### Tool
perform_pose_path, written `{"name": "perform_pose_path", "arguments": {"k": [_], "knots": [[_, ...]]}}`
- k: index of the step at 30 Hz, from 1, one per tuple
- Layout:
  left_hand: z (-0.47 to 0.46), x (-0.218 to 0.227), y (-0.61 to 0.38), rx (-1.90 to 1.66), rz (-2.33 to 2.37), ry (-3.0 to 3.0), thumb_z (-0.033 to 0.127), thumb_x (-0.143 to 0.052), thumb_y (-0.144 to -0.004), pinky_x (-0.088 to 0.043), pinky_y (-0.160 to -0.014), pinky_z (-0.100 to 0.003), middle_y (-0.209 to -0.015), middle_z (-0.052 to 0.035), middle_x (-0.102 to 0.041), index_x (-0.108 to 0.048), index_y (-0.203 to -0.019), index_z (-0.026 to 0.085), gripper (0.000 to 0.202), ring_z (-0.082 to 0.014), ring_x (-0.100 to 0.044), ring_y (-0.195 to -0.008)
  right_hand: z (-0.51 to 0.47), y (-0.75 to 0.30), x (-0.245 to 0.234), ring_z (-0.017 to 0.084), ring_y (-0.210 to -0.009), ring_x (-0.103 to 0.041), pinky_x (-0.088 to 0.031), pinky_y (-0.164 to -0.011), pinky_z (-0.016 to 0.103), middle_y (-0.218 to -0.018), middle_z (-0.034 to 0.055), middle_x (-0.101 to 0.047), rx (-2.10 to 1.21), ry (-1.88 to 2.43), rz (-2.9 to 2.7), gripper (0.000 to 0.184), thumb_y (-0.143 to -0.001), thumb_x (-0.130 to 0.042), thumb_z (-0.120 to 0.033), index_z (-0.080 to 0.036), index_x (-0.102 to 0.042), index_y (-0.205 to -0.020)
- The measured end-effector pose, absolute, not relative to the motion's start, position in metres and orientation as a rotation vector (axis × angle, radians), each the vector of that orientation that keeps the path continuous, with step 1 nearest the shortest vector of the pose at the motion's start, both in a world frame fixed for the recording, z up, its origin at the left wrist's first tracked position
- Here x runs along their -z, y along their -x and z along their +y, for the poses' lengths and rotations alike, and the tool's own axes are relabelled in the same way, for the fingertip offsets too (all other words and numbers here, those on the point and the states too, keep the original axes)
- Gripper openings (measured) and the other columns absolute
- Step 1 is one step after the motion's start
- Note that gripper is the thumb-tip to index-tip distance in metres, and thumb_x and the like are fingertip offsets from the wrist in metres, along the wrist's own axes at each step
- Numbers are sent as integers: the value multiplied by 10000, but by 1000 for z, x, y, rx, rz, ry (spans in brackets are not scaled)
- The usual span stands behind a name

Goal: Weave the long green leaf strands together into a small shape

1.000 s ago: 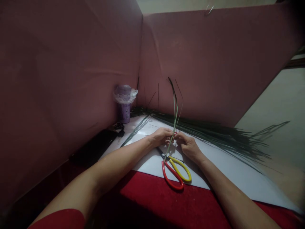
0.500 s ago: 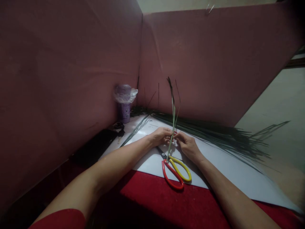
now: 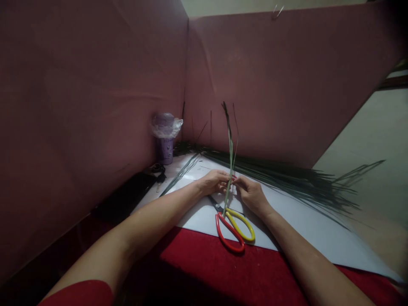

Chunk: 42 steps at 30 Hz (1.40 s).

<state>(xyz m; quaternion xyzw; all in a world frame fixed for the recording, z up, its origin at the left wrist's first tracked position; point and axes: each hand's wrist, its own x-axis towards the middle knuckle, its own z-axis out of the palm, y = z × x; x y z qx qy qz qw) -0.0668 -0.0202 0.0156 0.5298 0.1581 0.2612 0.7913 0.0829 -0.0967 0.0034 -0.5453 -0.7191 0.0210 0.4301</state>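
Note:
My left hand (image 3: 218,182) is closed round a small upright bunch of long green grass blades (image 3: 230,155), their dark tips pointing up and the pale cut ends reaching down over the scissors. My right hand (image 3: 253,193) meets it from the other side, thumb and forefinger pinched against the bunch. A thin red thing (image 3: 234,177) shows between the two hands, too small to name. Below them lies a pair of scissors (image 3: 231,229) with one red and one yellow handle, blades pointing away and partly under my left hand.
A large pile of green blades (image 3: 287,178) stretches along the back of the white sheet (image 3: 318,225), with a few loose blades (image 3: 181,172) at left. A purple cup (image 3: 166,148) in clear plastic, keys (image 3: 160,176) and a dark flat object (image 3: 127,195) stand by the pink wall (image 3: 95,85).
The whole view has shifted very slightly. Both hands keep their places on the bunch, with hardly any finger movement to be seen.

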Motion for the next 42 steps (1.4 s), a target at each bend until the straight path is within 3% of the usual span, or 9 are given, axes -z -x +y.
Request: {"name": "perform_pose_path", "arguments": {"k": [7, 28, 36, 42], "knots": [[-24, -19, 67, -569, 354, -1108, 97, -556, -739, -418, -425, -183, -550, -6, -525, -565, -700, 73, 47, -70, -507, -415, -96, -81, -2, 147, -578, -581, -425, -584, 242, -655, 9, -643, -92, 1327, -1710, 144, -764, -481, -190, -192, -625, -764], [-20, -16, 65, -596, 395, -1091, 76, -513, -741, -423, -406, -169, -527, -11, -541, -521, -691, 91, 53, -73, -512, -402, -98, -87, -3, 156, -558, -593, -411, -559, 245, -601, 0, -630, 8, 1473, -1661, 106, -770, -515, -245, -203, -594, -713], [-22, -17, 65, -612, 397, -1075, 65, -500, -748, -434, -418, -175, -552, -21, -556, -530, -701, 83, 58, -78, -530, -419, -103, -83, -6, 174, -621, -615, -375, -555, 246, -699, 4, -684, 230, 1613, -1666, 111, -775, -531, -269, -230, -631, -745], [-21, -16, 65, -614, 379, -1068, 65, -512, -737, -412, -399, -175, -548, -19, -554, -530, -690, 84, 54, -78, -523, -412, -102, -83, -9, 171, -736, -583, -382, -621, 250, -822, 25, -645, 359, 1526, -1661, 126, -771, -543, -241, -225, -660, -730]]}}
